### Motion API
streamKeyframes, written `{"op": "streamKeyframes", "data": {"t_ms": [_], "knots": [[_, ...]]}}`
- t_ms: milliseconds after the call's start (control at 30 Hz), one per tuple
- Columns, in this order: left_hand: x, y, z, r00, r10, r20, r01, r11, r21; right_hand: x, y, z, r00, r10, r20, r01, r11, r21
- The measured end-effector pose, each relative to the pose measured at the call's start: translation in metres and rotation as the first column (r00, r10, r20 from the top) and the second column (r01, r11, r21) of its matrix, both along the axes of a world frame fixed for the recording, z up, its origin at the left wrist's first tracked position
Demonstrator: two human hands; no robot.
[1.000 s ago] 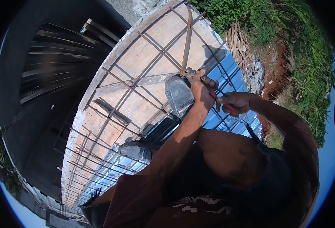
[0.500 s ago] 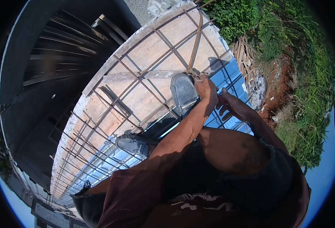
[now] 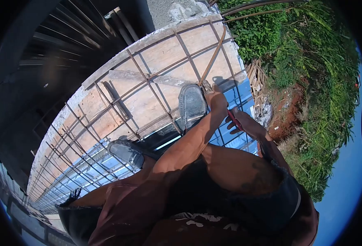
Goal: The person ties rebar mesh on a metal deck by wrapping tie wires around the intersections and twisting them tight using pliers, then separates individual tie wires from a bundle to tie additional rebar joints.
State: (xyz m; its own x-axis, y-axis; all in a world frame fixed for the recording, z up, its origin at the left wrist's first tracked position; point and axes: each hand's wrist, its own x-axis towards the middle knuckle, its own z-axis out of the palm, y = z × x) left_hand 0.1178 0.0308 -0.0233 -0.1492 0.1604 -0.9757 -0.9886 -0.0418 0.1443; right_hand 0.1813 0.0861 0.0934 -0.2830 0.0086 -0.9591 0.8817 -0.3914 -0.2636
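My left hand (image 3: 216,99) is closed around something small and grey, partly hidden by the fingers, beside the toe of my dark shoe (image 3: 192,102). A long brown strip (image 3: 213,57) runs from there up to the panel's far edge. Just to the right, my right hand (image 3: 247,123) has a red-handled tool (image 3: 235,119) lying between thumb and palm, its fingers loosely stretched and parted. The tool's head is hidden by my left hand. Beneath both hands, crossed steel bars (image 3: 185,49) lie over a pale board (image 3: 160,53) and blue corrugated sheet (image 3: 243,98).
My other shoe (image 3: 126,152) stands on the bar grid at the left. A dark drop with timbers (image 3: 123,24) lies beyond the board's left edge. A wood pile (image 3: 254,78), red soil (image 3: 289,108) and green plants (image 3: 312,61) lie below at the right.
The view has shifted and turned. The fingers of my right hand have loosened from round the red handle and stretched out. My left hand stays by the shoe toe.
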Motion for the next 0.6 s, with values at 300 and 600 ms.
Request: {"op": "streamKeyframes", "data": {"t_ms": [300, 600], "knots": [[-0.036, -0.029, 0.038, 0.989, -0.01, -0.144, 0.111, 0.696, 0.71, 0.028, -0.03, -0.004, 0.949, -0.266, -0.171, 0.251, 0.962, -0.107], [-0.055, -0.033, 0.007, 0.499, -0.411, -0.763, 0.565, 0.822, -0.073, 0.019, -0.032, -0.012, 0.973, -0.051, -0.225, 0.087, 0.984, 0.154]]}}
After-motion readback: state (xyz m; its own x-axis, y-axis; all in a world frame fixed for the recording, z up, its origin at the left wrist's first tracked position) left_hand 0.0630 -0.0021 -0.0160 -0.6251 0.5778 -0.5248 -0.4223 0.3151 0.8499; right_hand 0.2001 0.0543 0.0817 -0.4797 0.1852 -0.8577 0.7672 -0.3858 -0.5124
